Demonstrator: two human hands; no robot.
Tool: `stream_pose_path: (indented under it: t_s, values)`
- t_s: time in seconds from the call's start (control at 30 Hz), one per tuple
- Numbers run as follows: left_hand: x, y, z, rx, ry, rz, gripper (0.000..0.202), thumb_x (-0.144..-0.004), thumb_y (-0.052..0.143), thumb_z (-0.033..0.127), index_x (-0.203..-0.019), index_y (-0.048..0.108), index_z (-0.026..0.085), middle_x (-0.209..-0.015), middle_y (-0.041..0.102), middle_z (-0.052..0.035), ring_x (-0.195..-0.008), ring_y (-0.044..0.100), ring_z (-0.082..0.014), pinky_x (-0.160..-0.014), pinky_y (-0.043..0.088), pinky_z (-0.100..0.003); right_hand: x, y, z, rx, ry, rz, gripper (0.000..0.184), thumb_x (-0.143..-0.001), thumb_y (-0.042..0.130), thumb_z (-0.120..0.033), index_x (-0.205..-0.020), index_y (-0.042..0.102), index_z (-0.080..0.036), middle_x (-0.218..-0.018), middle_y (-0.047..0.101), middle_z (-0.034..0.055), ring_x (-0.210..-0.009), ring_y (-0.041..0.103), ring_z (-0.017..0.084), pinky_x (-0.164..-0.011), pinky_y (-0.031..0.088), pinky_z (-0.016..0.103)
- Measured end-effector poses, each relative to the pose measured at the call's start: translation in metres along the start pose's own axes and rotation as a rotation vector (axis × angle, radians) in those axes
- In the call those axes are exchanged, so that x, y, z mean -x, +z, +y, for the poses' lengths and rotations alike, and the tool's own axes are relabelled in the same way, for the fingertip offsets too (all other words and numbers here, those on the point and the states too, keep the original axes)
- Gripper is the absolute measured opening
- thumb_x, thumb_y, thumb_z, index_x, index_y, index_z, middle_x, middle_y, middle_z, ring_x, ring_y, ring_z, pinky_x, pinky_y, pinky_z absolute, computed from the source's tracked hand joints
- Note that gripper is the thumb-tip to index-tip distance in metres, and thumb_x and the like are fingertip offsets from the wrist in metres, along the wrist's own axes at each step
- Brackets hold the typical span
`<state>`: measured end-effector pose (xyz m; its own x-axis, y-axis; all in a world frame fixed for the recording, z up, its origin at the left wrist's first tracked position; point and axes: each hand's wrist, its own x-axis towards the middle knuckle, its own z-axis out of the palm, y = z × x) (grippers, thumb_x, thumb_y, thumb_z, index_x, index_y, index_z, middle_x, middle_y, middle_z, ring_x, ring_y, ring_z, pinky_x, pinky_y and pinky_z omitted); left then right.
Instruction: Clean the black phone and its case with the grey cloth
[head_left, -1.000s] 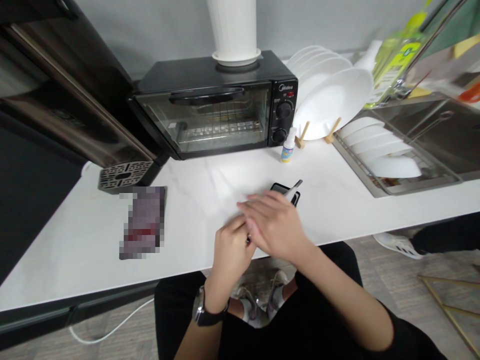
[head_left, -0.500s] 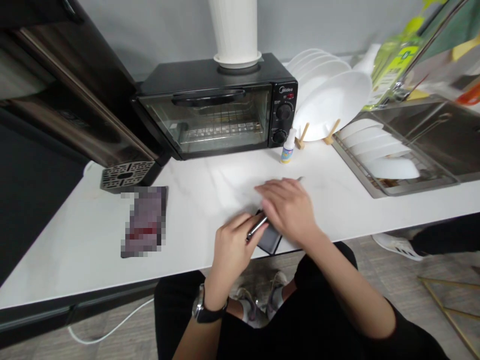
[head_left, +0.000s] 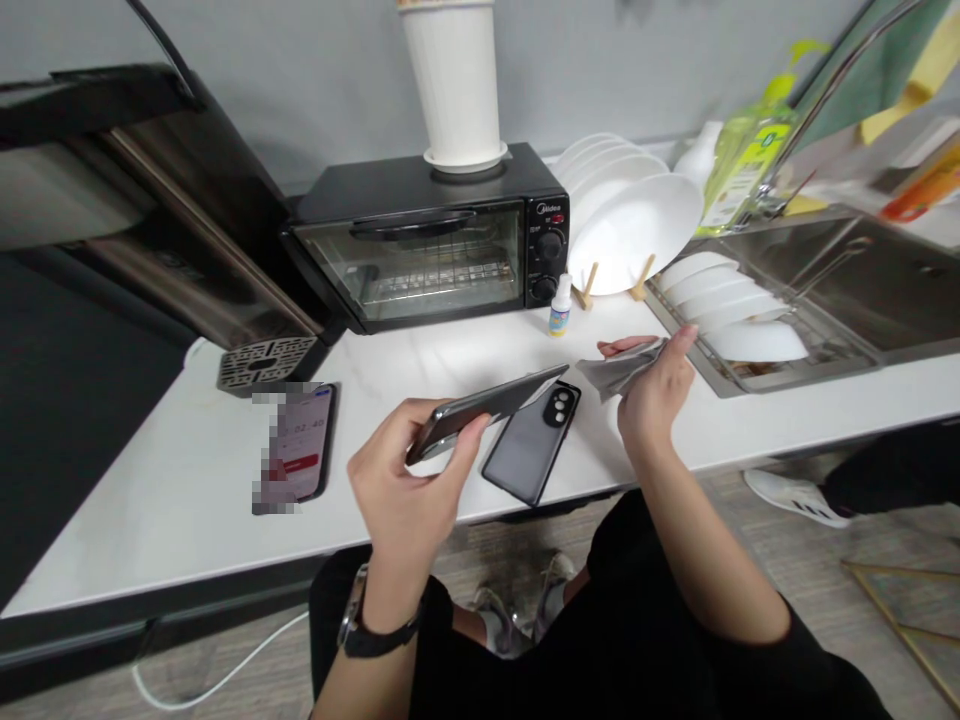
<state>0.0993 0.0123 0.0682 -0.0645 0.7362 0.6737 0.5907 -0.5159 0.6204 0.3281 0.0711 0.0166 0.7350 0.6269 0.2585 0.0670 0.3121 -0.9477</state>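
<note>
Gripping a tilted smartphone (head_left: 480, 412), the left hand (head_left: 405, 490) curls around it above the white counter (head_left: 180, 500), while the right hand (head_left: 656, 395) pinches a grey cloth (head_left: 622, 368). A second phone (head_left: 529, 445) lies back-up between them, with a toaster oven (head_left: 420, 260) at 12 o'clock, a small bottle (head_left: 559, 308) just beside it, and a dish rack (head_left: 750, 375) at 2 o'clock.

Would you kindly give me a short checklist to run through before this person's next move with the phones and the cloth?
1. Left hand on the smartphone: ok, held tilted above the counter.
2. Right hand on the grey cloth: ok, held up off the counter.
3. Second phone: not ok, lying back-up with its lower corner right at the front edge of the white counter.
4. Smartphone's screen: cannot tell, turned away from view.
5. Small bottle: ok, upright, apart from both hands.
</note>
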Motion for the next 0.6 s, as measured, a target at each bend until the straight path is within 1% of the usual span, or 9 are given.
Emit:
stream_pose_path:
  t_s: [0.07,0.1,0.17,0.27,0.37,0.43,0.5,0.57,0.6]
  values:
    - [-0.006,-0.001,0.006,-0.002,0.021,-0.019,0.013,-0.088,0.082,0.020,-0.083,0.069,0.019,-0.073,0.068,0.0064,-0.064,0.059,-0.0087,-0.063,0.047,-0.020,0.000,-0.001,0.001,-0.098,0.111,0.024,0.082,-0.101,0.027,-0.082,-0.073,0.071,-0.019,-0.071,0.077,0.0101,-0.072,0.079,0.025,-0.063,0.058,0.035]
    - [-0.007,0.001,0.008,0.002,0.029,-0.046,0.014,-0.088,0.082,0.020,-0.082,0.069,0.019,-0.072,0.067,0.0061,-0.064,0.059,-0.0088,-0.062,0.047,-0.020,0.001,-0.001,0.000,-0.130,0.138,0.028,0.082,-0.100,0.028,-0.084,-0.075,0.071,-0.018,-0.073,0.077,0.0105,-0.075,0.080,0.025,-0.063,0.059,0.035]
    - [-0.008,0.006,0.010,0.016,0.039,-0.122,0.014,-0.089,0.081,0.020,-0.081,0.070,0.019,-0.072,0.066,0.0054,-0.063,0.058,-0.0092,-0.061,0.046,-0.021,0.007,-0.001,-0.009,-0.161,0.135,0.026,0.081,-0.101,0.028,-0.082,-0.077,0.072,-0.018,-0.075,0.078,0.0111,-0.080,0.081,0.026,-0.065,0.060,0.035]
    - [-0.007,0.012,0.014,0.025,0.041,-0.225,0.014,-0.091,0.079,0.022,-0.081,0.071,0.019,-0.071,0.065,0.0045,-0.063,0.056,-0.0093,-0.061,0.044,-0.022,0.020,0.000,-0.036,-0.132,0.015,-0.008,0.078,-0.107,0.025,-0.071,-0.079,0.075,-0.018,-0.080,0.079,0.0117,-0.083,0.081,0.026,-0.070,0.062,0.037]
    - [-0.008,0.015,0.022,-0.024,0.055,-0.296,0.013,-0.092,0.077,0.023,-0.081,0.073,0.019,-0.073,0.067,0.0030,-0.066,0.059,-0.0106,-0.063,0.044,-0.024,0.035,0.005,-0.067,-0.026,-0.239,-0.076,0.078,-0.112,0.018,-0.061,-0.082,0.079,-0.021,-0.086,0.081,0.0104,-0.089,0.081,0.026,-0.081,0.064,0.041]
    - [-0.010,0.017,0.029,-0.061,0.067,-0.338,0.011,-0.091,0.077,0.022,-0.081,0.073,0.019,-0.075,0.068,0.0020,-0.069,0.062,-0.0121,-0.064,0.044,-0.025,0.043,0.010,-0.081,-0.033,-0.458,-0.231,0.075,-0.112,0.020,-0.060,-0.089,0.081,-0.023,-0.096,0.082,0.0086,-0.099,0.080,0.025,-0.091,0.063,0.043]
    - [-0.011,0.020,0.032,-0.082,0.058,-0.351,0.010,-0.087,0.075,0.017,-0.078,0.073,0.019,-0.075,0.069,0.0011,-0.069,0.063,-0.0136,-0.063,0.043,-0.026,0.048,0.016,-0.086,-0.048,-0.637,-0.478,0.066,-0.114,0.026,-0.056,-0.098,0.081,-0.023,-0.107,0.083,0.0075,-0.105,0.079,0.023,-0.095,0.062,0.042]
    - [-0.008,0.025,0.029,-0.059,0.018,-0.326,0.011,-0.084,0.073,0.013,-0.075,0.072,0.019,-0.076,0.070,-0.0001,-0.069,0.063,-0.0145,-0.061,0.043,-0.026,0.049,0.020,-0.083,0.059,-0.746,-0.660,0.055,-0.115,0.035,-0.046,-0.100,0.081,-0.020,-0.106,0.083,0.0077,-0.100,0.079,0.021,-0.090,0.061,0.038]
    - [-0.005,0.029,0.024,-0.020,-0.017,-0.306,0.010,-0.085,0.072,0.014,-0.076,0.072,0.019,-0.077,0.071,-0.0006,-0.068,0.063,-0.0147,-0.061,0.044,-0.026,0.049,0.022,-0.080,0.137,-0.775,-0.693,0.051,-0.114,0.038,-0.041,-0.096,0.080,-0.018,-0.100,0.083,0.0077,-0.094,0.078,0.020,-0.085,0.060,0.036]
